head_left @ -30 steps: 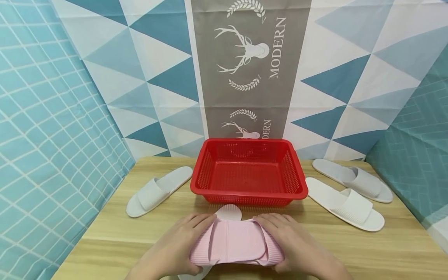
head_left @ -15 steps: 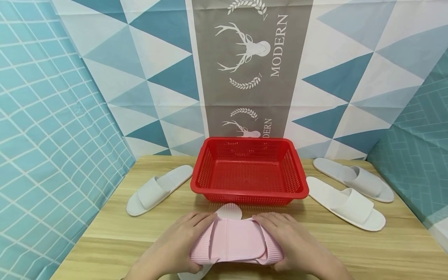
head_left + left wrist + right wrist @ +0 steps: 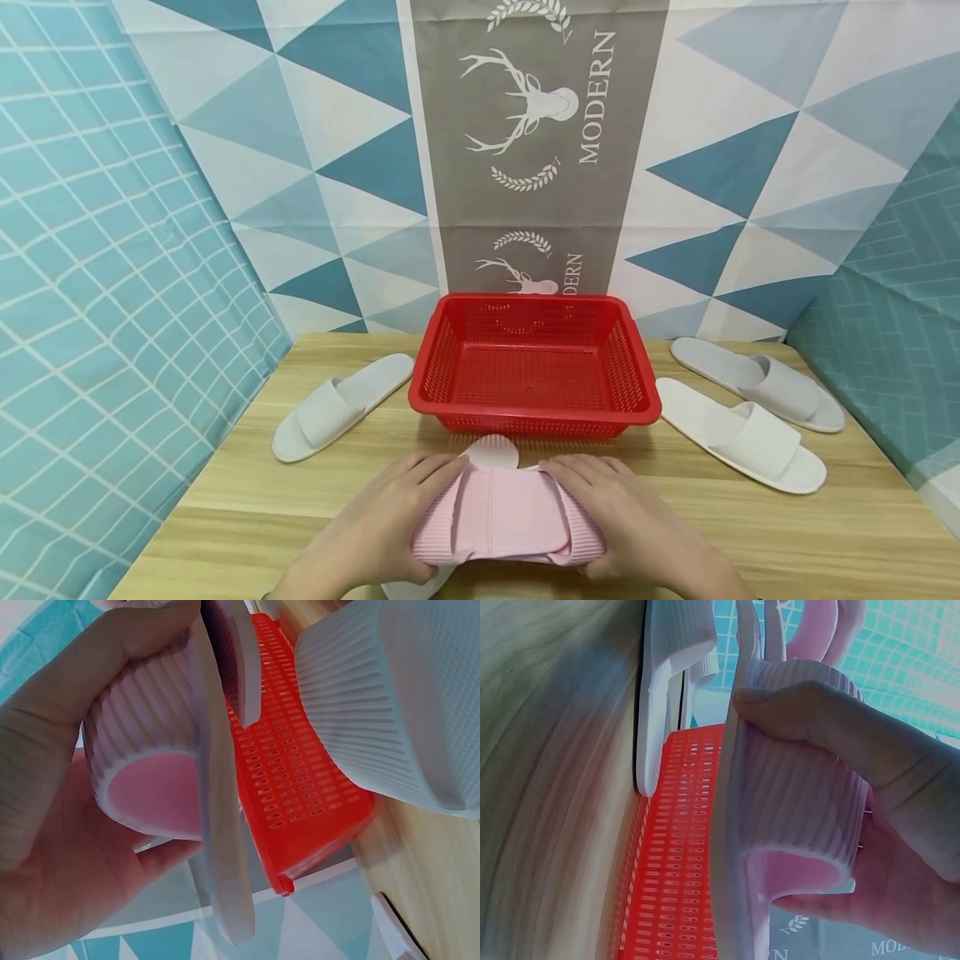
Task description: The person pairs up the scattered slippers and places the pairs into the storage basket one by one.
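Note:
A pair of pink slippers with ribbed straps is held up off the wooden table, their soles overlapping at the middle. My left hand (image 3: 390, 521) grips the left pink slipper (image 3: 435, 533) around its strap, with the thumb against the sole's edge in the left wrist view. The right pink slipper (image 3: 802, 795) is gripped the same way by my right hand (image 3: 630, 525). Beneath them on the table lies a white slipper (image 3: 493, 451), mostly hidden in the head view; its ribbed strap (image 3: 352, 697) shows at the right of the left wrist view.
Just beyond my hands stands a red perforated plastic basket (image 3: 534, 414) with nothing in it. One white slipper (image 3: 330, 412) lies left of it. To its right are a white slipper (image 3: 757, 442) and a greyer one (image 3: 780, 387). Patterned cloth (image 3: 360, 167) covers the back wall.
Both hands have edged slightly closer together, so the pink soles overlap a little more. The basket and the other slippers stay where they were.

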`<state>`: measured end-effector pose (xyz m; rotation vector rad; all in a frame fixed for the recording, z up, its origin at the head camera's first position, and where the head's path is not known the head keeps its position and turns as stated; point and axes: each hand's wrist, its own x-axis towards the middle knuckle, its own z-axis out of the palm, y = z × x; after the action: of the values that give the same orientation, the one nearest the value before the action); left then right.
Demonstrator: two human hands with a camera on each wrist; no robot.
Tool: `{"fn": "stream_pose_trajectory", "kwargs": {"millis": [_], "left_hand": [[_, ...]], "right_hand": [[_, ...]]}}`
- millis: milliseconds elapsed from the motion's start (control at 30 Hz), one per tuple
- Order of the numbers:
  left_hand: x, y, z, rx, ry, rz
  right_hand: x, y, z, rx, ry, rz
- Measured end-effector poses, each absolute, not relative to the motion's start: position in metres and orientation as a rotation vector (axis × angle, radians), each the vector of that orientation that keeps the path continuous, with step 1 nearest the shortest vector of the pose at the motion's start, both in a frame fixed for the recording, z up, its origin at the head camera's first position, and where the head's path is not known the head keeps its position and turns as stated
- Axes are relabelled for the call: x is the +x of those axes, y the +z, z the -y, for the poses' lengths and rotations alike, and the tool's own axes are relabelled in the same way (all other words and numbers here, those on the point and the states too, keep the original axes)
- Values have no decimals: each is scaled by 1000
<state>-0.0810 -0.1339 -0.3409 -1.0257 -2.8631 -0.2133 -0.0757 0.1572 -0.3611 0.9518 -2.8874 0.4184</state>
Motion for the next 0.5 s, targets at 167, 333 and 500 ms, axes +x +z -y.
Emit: {"fn": "stream_pose_trajectory", "kwargs": {"millis": [167, 333, 500], "left_hand": [[-82, -340, 132, -1022, -212, 2866], [-82, -337, 131, -1013, -230, 2920], [-80, -337, 130, -1013, -239, 2918]], "right_hand": [[-75, -362, -159, 964, 382, 2828], [-75, -362, -159, 968, 343, 2777], [-74, -361, -158, 955, 356, 2798]]}}
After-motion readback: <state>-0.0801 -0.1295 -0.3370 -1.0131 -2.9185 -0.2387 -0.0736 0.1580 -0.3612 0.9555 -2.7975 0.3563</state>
